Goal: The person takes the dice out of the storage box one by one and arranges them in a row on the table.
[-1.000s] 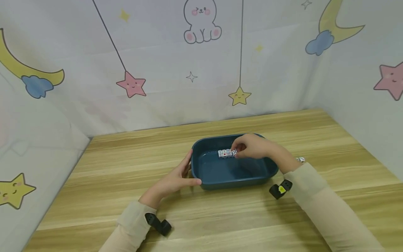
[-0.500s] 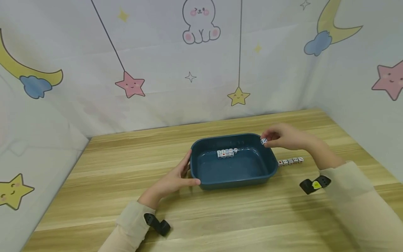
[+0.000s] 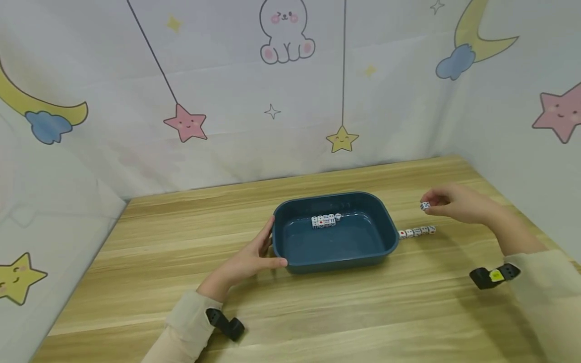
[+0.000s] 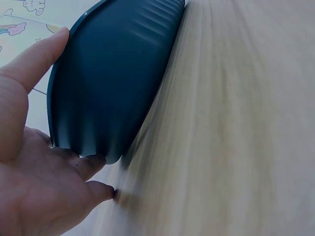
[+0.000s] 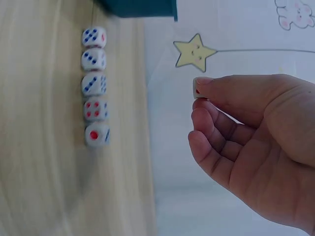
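Observation:
My right hand (image 3: 463,202) pinches a white die (image 3: 424,205) between thumb and fingers, above the table right of a dark blue rectangular plastic tray (image 3: 336,264). In the right wrist view, a red pip shows on the pinched die (image 5: 198,89). With the thumb at the near rim and the fingers along the left wall, my left hand (image 3: 248,259) holds the tray's near left corner; in the left wrist view, the fingertips sit against the tray's outer wall (image 4: 108,73). Inside the tray, several dice (image 3: 323,222) stand in a stacked block, with one die at its right end.
Several dice (image 5: 95,84) line up in a row on the wooden table (image 3: 345,312), running right from the tray's right wall. A white cloth backdrop (image 3: 227,166) with printed stars and moons rises behind the table and at both sides.
My right hand has lifted a die from the tray and carried it right, past the rim, over the table. The row of dice beside the tray has come into view. The left hand stays put.

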### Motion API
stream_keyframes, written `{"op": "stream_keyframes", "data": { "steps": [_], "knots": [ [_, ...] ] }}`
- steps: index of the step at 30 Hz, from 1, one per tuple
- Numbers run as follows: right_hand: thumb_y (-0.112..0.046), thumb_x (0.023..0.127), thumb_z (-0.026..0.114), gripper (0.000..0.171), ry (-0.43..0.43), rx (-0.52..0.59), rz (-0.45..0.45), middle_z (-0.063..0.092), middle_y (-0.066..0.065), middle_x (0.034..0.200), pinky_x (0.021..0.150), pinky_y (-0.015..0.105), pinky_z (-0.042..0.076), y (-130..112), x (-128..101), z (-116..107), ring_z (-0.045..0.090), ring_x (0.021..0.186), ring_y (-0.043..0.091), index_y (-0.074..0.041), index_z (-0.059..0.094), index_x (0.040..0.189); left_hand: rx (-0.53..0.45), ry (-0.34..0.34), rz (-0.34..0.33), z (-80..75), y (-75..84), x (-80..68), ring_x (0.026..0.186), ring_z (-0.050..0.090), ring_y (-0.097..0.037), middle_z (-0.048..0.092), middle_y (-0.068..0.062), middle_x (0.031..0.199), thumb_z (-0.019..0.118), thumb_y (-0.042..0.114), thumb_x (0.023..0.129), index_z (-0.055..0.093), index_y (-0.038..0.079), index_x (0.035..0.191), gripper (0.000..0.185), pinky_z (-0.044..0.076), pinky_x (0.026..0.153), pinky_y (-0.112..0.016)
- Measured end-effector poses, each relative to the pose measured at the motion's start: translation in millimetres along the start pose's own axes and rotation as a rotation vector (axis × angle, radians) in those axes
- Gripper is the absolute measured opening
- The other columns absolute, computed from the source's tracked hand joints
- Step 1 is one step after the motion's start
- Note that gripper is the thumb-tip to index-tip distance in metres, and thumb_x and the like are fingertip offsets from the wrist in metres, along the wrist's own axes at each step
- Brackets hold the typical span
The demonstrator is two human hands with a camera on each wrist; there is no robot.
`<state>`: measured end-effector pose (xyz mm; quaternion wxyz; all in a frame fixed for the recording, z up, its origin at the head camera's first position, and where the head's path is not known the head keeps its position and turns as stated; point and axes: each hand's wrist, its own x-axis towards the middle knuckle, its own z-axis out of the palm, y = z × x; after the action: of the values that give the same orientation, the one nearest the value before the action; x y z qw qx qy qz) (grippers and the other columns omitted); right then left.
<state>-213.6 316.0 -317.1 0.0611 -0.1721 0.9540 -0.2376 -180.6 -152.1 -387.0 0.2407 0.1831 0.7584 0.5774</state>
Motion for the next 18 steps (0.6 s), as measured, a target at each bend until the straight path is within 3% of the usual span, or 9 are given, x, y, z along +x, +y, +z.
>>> {"op": "stream_keyframes", "data": {
  "steps": [9, 18],
  "knots": [
    [-0.012, 0.088, 0.069, 0.021, 0.029, 0.003, 0.005, 0.067, 0.002, 0.092, 0.071, 0.022, 0.048, 27, -11, 7, 0.054, 0.080, -0.002, 0.004, 0.067, 0.103, -0.007, -0.002, -0.003, -1.0, -2.2, 0.3, 0.148, 0.008, -0.025, -0.009, 0.003, 0.161, 0.075, 0.023, 0.086, -0.007, 0.035, 0.154, 0.108, 0.012, 0.117, -0.049],
    [-0.013, 0.087, 0.071, 0.025, 0.014, 0.016, 0.048, 0.067, 0.002, 0.092, 0.071, 0.022, 0.047, 40, -16, 16, 0.053, 0.080, -0.001, 0.005, 0.067, 0.104, -0.025, -0.008, -0.009, -0.6, -2.1, 1.2, 0.148, 0.008, -0.022, -0.009, 0.006, 0.161, 0.076, 0.023, 0.085, -0.008, 0.038, 0.153, 0.109, 0.012, 0.118, -0.048]
  ]
}}
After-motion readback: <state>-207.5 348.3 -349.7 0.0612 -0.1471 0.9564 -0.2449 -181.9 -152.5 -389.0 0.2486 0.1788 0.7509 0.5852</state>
